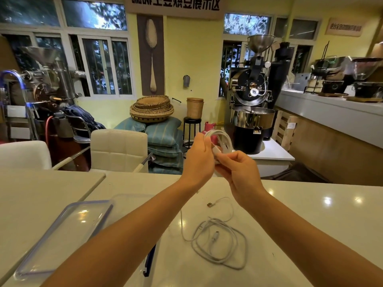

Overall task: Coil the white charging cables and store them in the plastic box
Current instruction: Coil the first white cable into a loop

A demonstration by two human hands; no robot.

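Two bare forearms reach up from the bottom edge over the white table. At centre frame the left hand curls its fingers round a coiled white cable, and the right hand pinches that cable's end. A loose white cable lies at lower centre, just right of the half-hidden plastic box. The lid lies at lower left.

Table: white, glossy top, reflecting ceiling lights. Lying on it, at left, one clear lid with a purple rim, flat; just beside it, one clear plastic box, largely hidden behind a forearm. At centre right, white charging cables, loose in a tangled loop, with one strand trailing toward the far edge and ending in a USB plug.
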